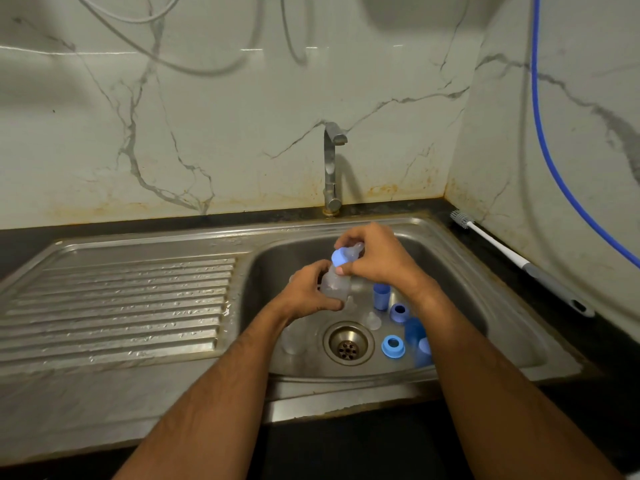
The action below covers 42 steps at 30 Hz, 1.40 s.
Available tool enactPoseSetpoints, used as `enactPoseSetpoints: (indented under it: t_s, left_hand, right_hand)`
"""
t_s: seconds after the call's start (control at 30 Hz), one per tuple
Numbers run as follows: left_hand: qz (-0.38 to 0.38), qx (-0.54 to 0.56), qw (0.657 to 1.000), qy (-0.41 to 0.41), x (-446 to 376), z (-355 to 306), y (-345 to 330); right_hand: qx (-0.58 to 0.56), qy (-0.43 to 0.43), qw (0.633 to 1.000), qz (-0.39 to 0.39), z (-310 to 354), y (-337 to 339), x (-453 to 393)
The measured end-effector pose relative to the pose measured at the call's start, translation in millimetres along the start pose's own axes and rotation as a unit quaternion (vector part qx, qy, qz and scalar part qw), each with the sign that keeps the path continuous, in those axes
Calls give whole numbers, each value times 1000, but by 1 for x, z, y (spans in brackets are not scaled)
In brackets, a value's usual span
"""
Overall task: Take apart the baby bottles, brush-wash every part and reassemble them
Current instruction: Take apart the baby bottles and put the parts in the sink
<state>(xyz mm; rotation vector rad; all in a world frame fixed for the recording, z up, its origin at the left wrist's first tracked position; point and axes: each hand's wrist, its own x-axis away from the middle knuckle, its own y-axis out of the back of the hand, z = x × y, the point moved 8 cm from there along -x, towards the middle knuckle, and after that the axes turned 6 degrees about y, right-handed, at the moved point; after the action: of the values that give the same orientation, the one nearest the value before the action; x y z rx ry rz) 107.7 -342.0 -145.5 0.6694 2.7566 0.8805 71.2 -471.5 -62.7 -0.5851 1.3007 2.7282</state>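
You hold one baby bottle (335, 284) above the sink (450, 251), tilted, just behind the drain (348, 344). Your left hand (306, 294) has its grip clamped round the clear body, while your right hand (375, 256) has its grip curled over the blue collar (340, 256) and teat at the top.

The likely trouble is slip. The sink looks wet, so the plastic is probably slick; if the collar gives suddenly, the bottle could jump out of your left grip and drop among the parts beside the drain. Whether you are tightening or loosening cannot be told from here, but forcing the collar on crooked would cross the thread and leave it leaking.

Loose pieces lie right of the drain: a blue ring (393, 346) just beside it, a second ring (398, 312), blue caps (381, 296) and a clear teat (372, 320). A dropped bottle could scatter them.

Both forearms reach in from the near edge, converging over the drain, wrists bent inward toward each other. The brush (512, 259) lies on the worktop, well right of the drain.
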Motion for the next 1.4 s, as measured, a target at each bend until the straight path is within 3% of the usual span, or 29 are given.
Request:
enactPoseSetpoints:
  t_s: [0.2, 0.47, 0.77, 0.93, 1.13, 1.27, 1.4]
  left_hand:
    - [27, -175, 984, -24, 4, -2, -19]
    - [162, -358, 919, 25, 11, 24, -50]
    - [290, -373, 874, 116, 29, 52, -72]
    - [307, -344, 879, 122, 30, 50, -72]
    - [259, -290, 919, 59, 22, 29, -57]
    - [110, -198, 973, -30, 5, 4, -20]
    - [-38, -77, 996, -13, -3, -5, 12]
  right_hand:
    - [-77, -62, 990, -99, -24, 20, -2]
    - [-82, -86, 988, -99, -36, 13, 2]
    - [-57, -78, 991, -87, -37, 10, 5]
    - [-55, -81, 992, -77, -38, 6, 6]
    - [-53, -88, 992, -70, -39, 2, 6]
    - [-56, -91, 992, -63, -42, 0, 6]
    - [-31, -76, 996, -26, -42, -9, 7]
